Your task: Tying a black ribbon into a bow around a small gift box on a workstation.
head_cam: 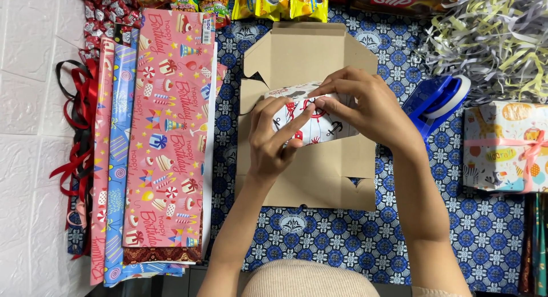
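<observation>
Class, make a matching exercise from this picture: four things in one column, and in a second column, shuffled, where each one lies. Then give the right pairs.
Things:
1. small wrapped parcel
2. blue tape dispenser
3. pink wrapping paper sheet
4. shredded paper strips

Places:
A. top right corner
B. left of the flat cardboard box
C. held between left hand and right hand
D. just right of the cardboard box

Pairs: 1-C, 2-D, 3-B, 4-A
</observation>
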